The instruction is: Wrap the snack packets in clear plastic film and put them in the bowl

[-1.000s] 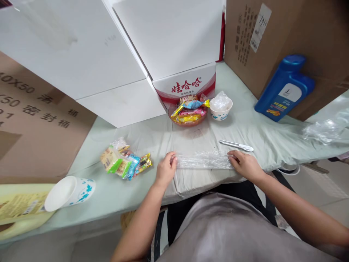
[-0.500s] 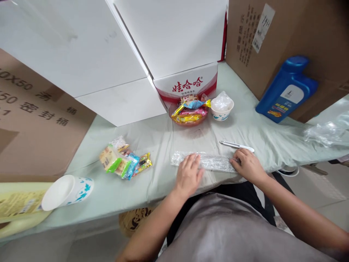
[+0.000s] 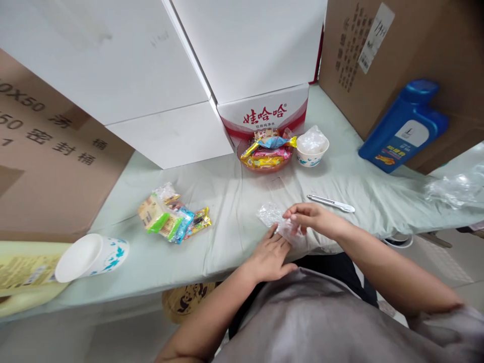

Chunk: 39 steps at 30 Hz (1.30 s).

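A clear plastic bag [image 3: 270,214] lies near the table's front edge, its right part folded over to the left. My right hand [image 3: 312,219] grips the folded end between thumb and fingers. Flat on the bag's near side and the tablecloth rests my left hand [image 3: 270,254], fingers stretched out. Just beyond my right hand is a utility knife [image 3: 330,203] with a white handle end. Several wrapped snacks [image 3: 174,217] sit in a small heap to the left.
A bowl of wrapped snacks [image 3: 264,154] and a paper cup holding plastic [image 3: 312,146] stand at the back. White boxes [image 3: 159,133] rise behind. On the right are a blue bottle [image 3: 404,128] and crumpled plastic [image 3: 454,189]; at left, a tipped paper cup [image 3: 93,257].
My right hand has moved left, folding the bag's right end over, so the bag looks much shorter. My left hand stays on it, slightly nearer the table edge.
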Motion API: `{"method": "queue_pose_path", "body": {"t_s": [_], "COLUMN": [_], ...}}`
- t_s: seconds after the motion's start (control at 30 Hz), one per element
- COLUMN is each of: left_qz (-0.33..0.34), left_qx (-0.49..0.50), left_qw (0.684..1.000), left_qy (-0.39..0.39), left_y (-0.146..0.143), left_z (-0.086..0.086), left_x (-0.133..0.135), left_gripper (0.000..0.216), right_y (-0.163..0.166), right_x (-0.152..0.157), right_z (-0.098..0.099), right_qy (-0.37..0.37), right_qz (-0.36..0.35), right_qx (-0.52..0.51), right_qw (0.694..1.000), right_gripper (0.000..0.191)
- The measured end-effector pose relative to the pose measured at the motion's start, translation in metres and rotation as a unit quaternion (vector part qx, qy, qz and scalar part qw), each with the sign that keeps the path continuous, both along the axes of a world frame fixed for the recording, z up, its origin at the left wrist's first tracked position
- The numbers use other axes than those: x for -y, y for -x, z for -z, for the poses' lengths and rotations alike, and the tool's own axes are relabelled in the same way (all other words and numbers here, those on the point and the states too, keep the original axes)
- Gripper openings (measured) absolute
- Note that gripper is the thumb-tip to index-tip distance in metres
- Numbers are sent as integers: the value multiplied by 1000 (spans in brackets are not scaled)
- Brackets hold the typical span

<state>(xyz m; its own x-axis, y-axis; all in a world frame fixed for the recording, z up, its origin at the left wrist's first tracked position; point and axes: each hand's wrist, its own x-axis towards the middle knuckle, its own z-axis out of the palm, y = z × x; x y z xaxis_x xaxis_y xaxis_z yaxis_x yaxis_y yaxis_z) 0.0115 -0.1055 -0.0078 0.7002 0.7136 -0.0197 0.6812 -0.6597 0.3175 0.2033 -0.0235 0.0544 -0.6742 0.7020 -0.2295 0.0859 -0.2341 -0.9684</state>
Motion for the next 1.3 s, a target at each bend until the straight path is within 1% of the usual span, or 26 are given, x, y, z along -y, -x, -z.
{"method": "queue_pose_path", "body": {"t_s": [0.07, 0.13, 0.23, 0.27, 0.33, 0.4, 0.53, 0.7, 0.8, 0.83, 0.9, 0.97, 1.03, 1.07, 1.13, 1.2, 1.23, 1.27, 1.3], "left_qz": [-22, -41, -62, -66, -70, -73, -84, -139, -181, -194, -214, -221, -220, -222, -230, -235, -234, -231, -228], "left_qx": [-8, -11, -1, 3, 11, 22, 70, 129, 169, 185, 210, 215, 199, 191, 180, 175, 173, 172, 172], "left_qw": [1000, 999, 998, 998, 997, 997, 994, 973, 952, 947, 940, 940, 945, 947, 947, 946, 946, 946, 947], "left_qy": [12, 21, 22, 21, 20, 16, -24, -130, -178, -179, -165, -144, -135, -133, -133, -139, -142, -145, -147], "left_y": [-1, -2, -3, -3, -3, -3, -2, 5, 14, 17, 25, 31, 36, 37, 39, 39, 38, 38, 38], "left_z": [1, 2, 3, 3, 1, 0, 4, 12, 7, 3, -4, -8, -7, -5, 1, 7, 9, 10, 10], "left_x": [0, 0, -1, -1, -2, -3, 0, 22, 33, 33, 23, 3, -19, -28, -41, -44, -44, -42, -40], "left_gripper": [84, 88, 93, 95, 96, 94, 77, 54, 41, 36, 28, 22, 21, 21, 22, 22, 21, 19, 18], "right_y": [25, 45, 62, 63, 61, 57, 50, 51, 51, 52, 54, 57, 57, 54, 44, 27, 18, 9, 1], "right_x": [-20, -35, -46, -48, -48, -46, -45, -43, -41, -41, -41, -38, -30, -23, -3, 20, 32, 41, 49], "right_z": [9, 20, 34, 37, 40, 40, 40, 42, 42, 42, 43, 45, 47, 47, 45, 39, 35, 31, 28], "right_qy": [29, 66, 114, 126, 144, 159, 188, 182, 162, 155, 142, 119, 61, 13, -115, -238, -278, -295, -295], "right_qz": [-2, -24, -43, -38, -15, 2, 6, 10, 10, 8, 5, 5, 10, 10, -2, -44, -75, -118, -159], "right_qx": [24, 68, 122, 121, 86, 39, 3, 11, 14, 16, 22, 31, 44, 53, 72, 86, 93, 97, 96], "right_qw": [999, 995, 985, 984, 986, 986, 982, 983, 987, 988, 990, 992, 997, 998, 991, 966, 953, 943, 937], "right_gripper": [36, 31, 29, 28, 27, 32, 40, 43, 45, 46, 46, 46, 48, 49, 51, 52, 49, 44, 36]}}
